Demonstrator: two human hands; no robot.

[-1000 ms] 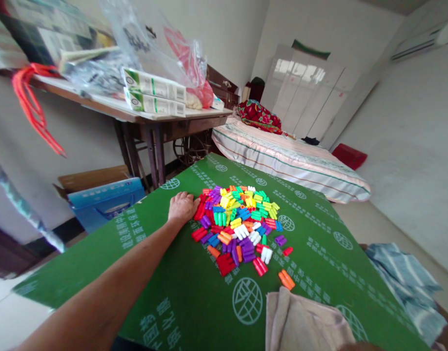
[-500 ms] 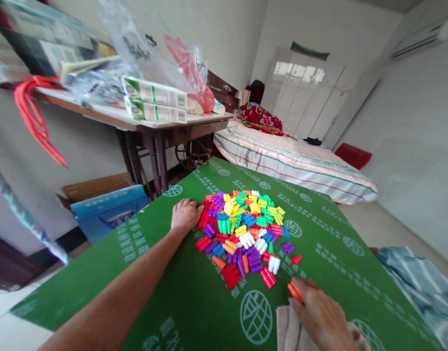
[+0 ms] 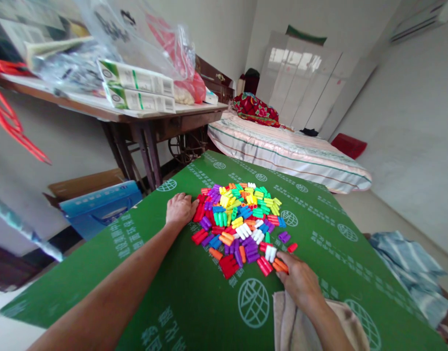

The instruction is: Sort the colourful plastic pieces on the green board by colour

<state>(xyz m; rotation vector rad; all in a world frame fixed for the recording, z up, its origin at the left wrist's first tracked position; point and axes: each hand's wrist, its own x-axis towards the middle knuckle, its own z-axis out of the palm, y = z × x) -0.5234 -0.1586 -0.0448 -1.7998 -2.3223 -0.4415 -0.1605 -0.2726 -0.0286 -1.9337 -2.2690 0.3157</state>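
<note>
A heap of small plastic tube-shaped pieces [image 3: 246, 214] in red, purple, yellow, green, blue, orange and white lies on a green board [image 3: 194, 302]. At the heap's near right edge, my right hand [image 3: 299, 278] pinches an orange piece [image 3: 280, 265] made of joined tubes, close to a white piece [image 3: 270, 253] and a red piece [image 3: 264, 266]. My left hand [image 3: 180, 209] rests on the board at the heap's left side, fingers stretched toward red pieces [image 3: 199, 209]. Its fingertips lie against or very near them.
Under my right forearm lies a beige cloth [image 3: 288, 317]. To the left stand a side table [image 3: 129, 116] with boxes and plastic bags, and a blue box [image 3: 101, 202] below it. Beyond the board is a bed [image 3: 282, 151]; checked fabric [image 3: 407, 268] lies at the right.
My right hand has moved forward and left, bringing the orange piece from the cloth's edge to the heap's edge. My left hand stays beside the heap. The view has shifted slightly.
</note>
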